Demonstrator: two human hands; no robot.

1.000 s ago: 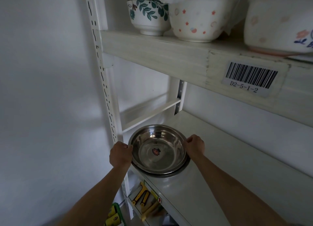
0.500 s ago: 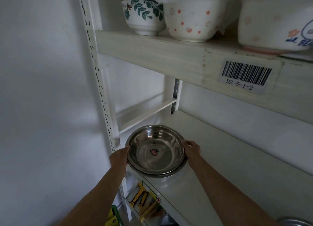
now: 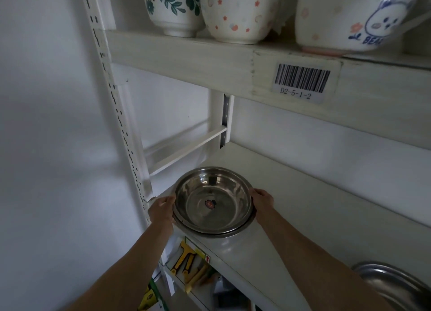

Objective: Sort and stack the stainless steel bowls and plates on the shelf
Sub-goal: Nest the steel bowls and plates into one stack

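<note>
At the lower middle of the frame I see my left hand (image 3: 162,209) and right hand (image 3: 262,200) gripping opposite rims of the steel bowls (image 3: 213,202), fingers curled round the edges. The nested stack sits near the front corner of the shelf (image 3: 303,208). Another steel dish (image 3: 394,285) shows at lower right.

There is one view only, from the camera on my head, wide-angled and bending the shelf (image 3: 291,217) edges. It looks forward and slightly down along my forearms into the left corner of the shelving, close in. The upper shelf (image 3: 186,54) runs across the top of the view, with the wall (image 3: 46,147) at left.
</note>
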